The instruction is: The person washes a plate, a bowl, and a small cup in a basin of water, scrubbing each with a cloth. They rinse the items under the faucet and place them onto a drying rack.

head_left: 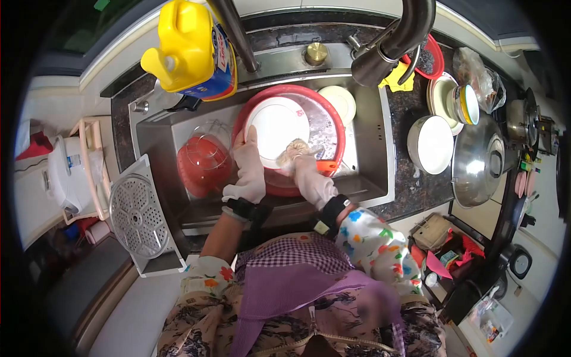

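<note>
My left hand [248, 160], in a pale glove, grips the left edge of a round white plate [276, 128], thumb on its face. The plate is held tilted over a red basin [340, 130] of sudsy water in the sink. My right hand [310, 177], also gloved, is closed on a crumpled beige cloth [294, 152] pressed against the plate's lower right edge. An orange handle [326, 166] shows beside that hand inside the basin; the rest of its tool is hidden.
A red strainer bowl [203, 169] with a wire rack lies left in the sink; a pale plate [339, 104] leans behind the basin. A yellow jug [184, 41] and a faucet [375, 65] stand behind. A white bowl [431, 144] and metal lid [480, 160] are right.
</note>
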The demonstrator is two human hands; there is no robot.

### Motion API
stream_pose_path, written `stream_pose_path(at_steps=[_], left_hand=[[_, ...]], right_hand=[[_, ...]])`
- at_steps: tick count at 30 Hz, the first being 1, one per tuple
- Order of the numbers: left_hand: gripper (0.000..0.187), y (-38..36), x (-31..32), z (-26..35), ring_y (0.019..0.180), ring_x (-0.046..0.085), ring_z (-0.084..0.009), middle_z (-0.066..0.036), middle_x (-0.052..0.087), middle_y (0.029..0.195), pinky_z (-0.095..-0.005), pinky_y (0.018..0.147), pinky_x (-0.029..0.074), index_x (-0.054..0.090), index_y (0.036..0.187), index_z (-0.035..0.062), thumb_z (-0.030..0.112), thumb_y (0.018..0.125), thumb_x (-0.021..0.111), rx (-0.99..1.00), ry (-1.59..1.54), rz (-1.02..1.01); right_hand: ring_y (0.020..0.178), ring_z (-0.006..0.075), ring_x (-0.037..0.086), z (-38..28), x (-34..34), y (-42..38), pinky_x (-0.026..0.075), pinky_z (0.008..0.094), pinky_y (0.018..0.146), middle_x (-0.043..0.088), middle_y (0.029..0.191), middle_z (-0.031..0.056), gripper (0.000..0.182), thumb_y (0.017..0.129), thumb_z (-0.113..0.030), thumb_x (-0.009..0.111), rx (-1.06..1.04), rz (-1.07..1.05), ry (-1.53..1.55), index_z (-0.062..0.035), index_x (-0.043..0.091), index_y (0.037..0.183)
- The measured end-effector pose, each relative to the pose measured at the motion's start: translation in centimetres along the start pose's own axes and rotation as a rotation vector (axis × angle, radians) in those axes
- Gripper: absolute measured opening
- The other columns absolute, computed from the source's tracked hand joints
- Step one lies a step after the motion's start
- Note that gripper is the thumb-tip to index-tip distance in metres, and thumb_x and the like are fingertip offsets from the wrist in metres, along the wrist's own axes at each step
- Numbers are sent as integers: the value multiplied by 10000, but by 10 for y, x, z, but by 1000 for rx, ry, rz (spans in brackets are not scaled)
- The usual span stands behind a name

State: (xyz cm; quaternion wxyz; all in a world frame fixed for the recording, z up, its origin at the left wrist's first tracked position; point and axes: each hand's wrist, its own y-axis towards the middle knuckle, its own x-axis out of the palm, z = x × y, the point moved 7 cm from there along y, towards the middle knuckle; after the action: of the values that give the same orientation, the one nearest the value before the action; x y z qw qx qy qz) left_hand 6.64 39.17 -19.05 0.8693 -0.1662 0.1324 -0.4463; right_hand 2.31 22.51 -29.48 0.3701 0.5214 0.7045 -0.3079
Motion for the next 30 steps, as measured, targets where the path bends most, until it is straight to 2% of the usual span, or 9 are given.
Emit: stream_pose_path(at_steps=[1,6,10,11,16,22,23,25,30], left_hand=[[271,-4,2,5,774,549,-131,-63,625,880,-269,710,444,601,1049,-20,198,894,553,-46,75,-31],[329,5,3,26,898,594,-168,-103,628,996,-267,783,455,564,1115,-32,196,878,554,-92,288,-412],[317,-6,51,49,859,596,-157,-96,639,948,-282,753,462,568,1120,-35,167,878,535,24,418,-850],[318,-10,63,45,841,599,-166,-92,645,925,-298,739,465,569,1125,-35,153,871,529,22,536,-932],[288,-8,44,38,839,578,-118,-81,637,933,-256,739,458,579,1115,-29,131,879,538,-55,331,-510],[330,5,6,-2,822,577,-160,-100,625,957,-285,721,461,574,1099,-20,229,884,547,-22,4,-95],[330,0,3,2,822,577,-160,-100,625,957,-285,721,461,574,1099,-20,229,884,547,-21,6,-97],[417,-13,-1,-8,892,563,-172,-116,595,1049,-317,777,455,519,1176,-26,287,901,525,-294,-128,-103],[639,-21,-1,-33,1149,465,-289,-242,442,1258,-376,959,402,363,1281,-88,442,929,419,-555,-271,-397]], right_hand=[[720,228,618,-44,-99,3,495,304,604,619,784,140,173,846,-109,530,71,-205,109,10,598,952],[738,286,616,31,-77,54,498,318,614,632,826,126,186,827,-100,516,549,-131,842,1,592,964],[747,227,588,-62,-155,100,474,282,677,581,781,141,124,890,-141,544,-310,-276,319,-50,608,945],[753,188,559,-72,-167,101,453,279,723,592,785,88,114,892,-132,553,-145,-323,351,-33,608,904],[699,148,565,-38,-148,92,476,269,678,580,811,17,71,850,-84,553,71,-183,1170,-30,579,887],[793,145,598,-24,-67,12,503,280,646,620,952,82,246,802,-40,615,1106,-177,1719,12,572,1039],[793,145,598,-17,-56,2,503,280,646,620,952,82,246,802,-40,615,1105,-174,1721,12,572,1039],[803,143,599,-11,-64,11,498,273,698,625,955,85,315,826,-84,610,259,-123,1258,0,535,1120],[802,120,590,14,-99,33,480,246,723,628,929,56,236,850,-31,583,830,208,1095,-29,571,1086]])
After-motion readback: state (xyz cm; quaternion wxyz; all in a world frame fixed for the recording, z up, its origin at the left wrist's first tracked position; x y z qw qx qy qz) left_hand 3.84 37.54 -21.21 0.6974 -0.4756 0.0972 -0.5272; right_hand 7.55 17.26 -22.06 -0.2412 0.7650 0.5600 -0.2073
